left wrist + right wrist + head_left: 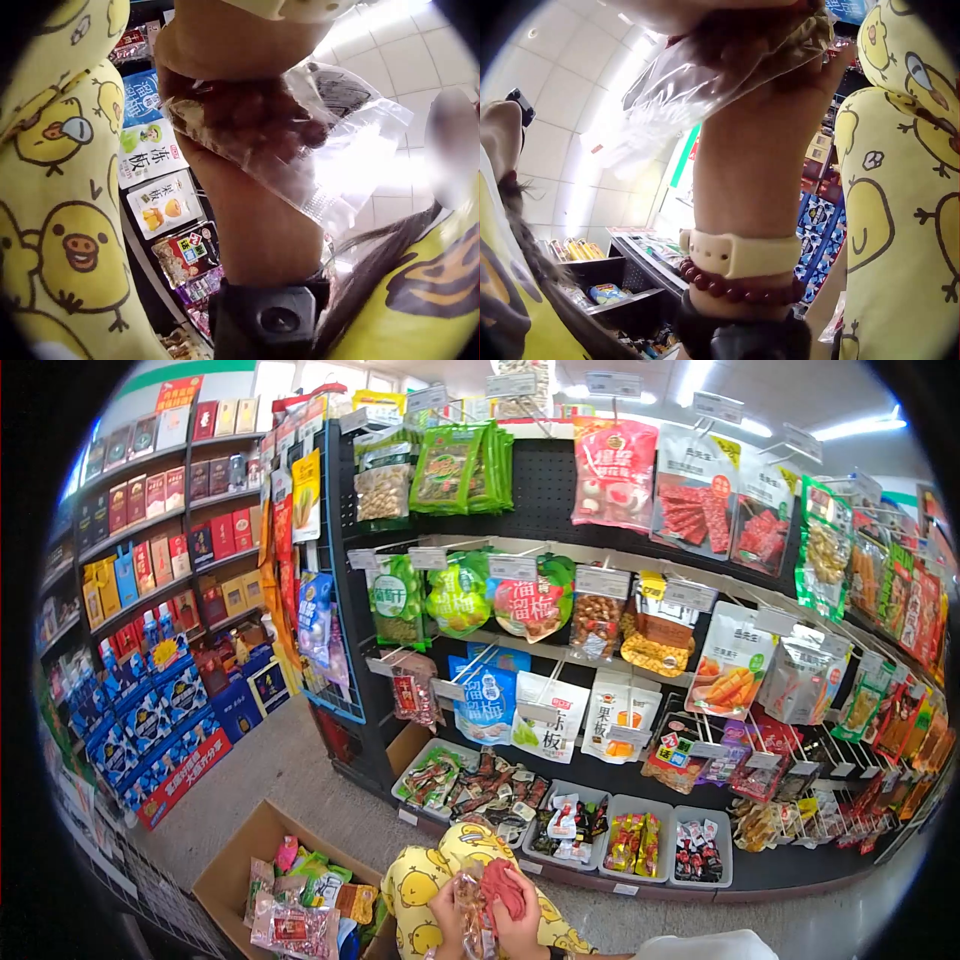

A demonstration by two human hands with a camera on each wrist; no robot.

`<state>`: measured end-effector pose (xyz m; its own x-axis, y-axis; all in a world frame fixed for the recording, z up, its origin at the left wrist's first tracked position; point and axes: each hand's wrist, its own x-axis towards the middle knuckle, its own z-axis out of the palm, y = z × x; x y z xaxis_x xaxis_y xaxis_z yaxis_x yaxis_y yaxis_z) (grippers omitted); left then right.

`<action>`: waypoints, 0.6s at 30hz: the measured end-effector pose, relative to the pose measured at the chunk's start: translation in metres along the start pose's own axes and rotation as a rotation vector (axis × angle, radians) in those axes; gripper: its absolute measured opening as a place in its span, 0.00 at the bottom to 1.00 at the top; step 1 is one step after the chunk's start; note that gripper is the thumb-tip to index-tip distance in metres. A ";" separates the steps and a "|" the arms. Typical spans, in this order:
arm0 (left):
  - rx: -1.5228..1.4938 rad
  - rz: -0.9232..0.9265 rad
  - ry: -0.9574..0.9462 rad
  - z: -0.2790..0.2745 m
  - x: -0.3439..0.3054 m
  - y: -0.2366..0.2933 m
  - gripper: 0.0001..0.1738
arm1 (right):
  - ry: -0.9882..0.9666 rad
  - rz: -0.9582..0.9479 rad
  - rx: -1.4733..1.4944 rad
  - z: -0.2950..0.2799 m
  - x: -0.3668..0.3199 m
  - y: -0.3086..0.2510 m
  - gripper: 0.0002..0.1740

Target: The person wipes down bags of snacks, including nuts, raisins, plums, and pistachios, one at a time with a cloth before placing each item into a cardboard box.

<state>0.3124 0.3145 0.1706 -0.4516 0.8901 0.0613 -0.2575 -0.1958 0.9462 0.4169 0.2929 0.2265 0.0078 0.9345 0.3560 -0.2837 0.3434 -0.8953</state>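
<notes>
In the head view, my two hands are close together over a lap in yellow chick-print trousers [418, 875]. My left hand [447, 920] grips a clear plastic bag [468, 905] with brownish contents. Beside it my right hand [519, 925] holds a crumpled reddish-pink packet [503, 887], its fingers curled round the side. In the left wrist view, the bag [262, 135] shows dark reddish lumps inside and a loose transparent end. The right wrist view has its clear film [682, 90] in front of a forearm with a cream strap [739, 255] and a beaded bracelet [735, 291].
A cardboard box [225, 860] with several snack packets stands on the floor at left. Ahead, a black rack [540, 475] carries hanging snack bags, above grey bins [608, 865] of small wrapped sweets. Boxed goods fill shelves [130, 525] at far left.
</notes>
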 end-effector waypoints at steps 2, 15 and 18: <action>-0.151 -0.123 -0.097 -0.006 -0.008 0.008 0.18 | 0.015 -0.015 -0.078 -0.001 0.004 0.015 0.26; -0.683 -0.617 -0.044 -0.045 -0.012 0.011 0.28 | -0.863 -0.149 -0.320 -0.020 0.034 0.021 0.26; -0.857 -0.633 -0.122 -0.032 -0.013 0.031 0.33 | -1.106 -0.270 -0.261 -0.023 0.038 0.018 0.28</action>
<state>0.2830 0.2841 0.1891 0.0505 0.9570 -0.2856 -0.9501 0.1342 0.2817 0.4343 0.3371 0.2177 -0.8381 0.2815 0.4672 -0.1933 0.6476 -0.7371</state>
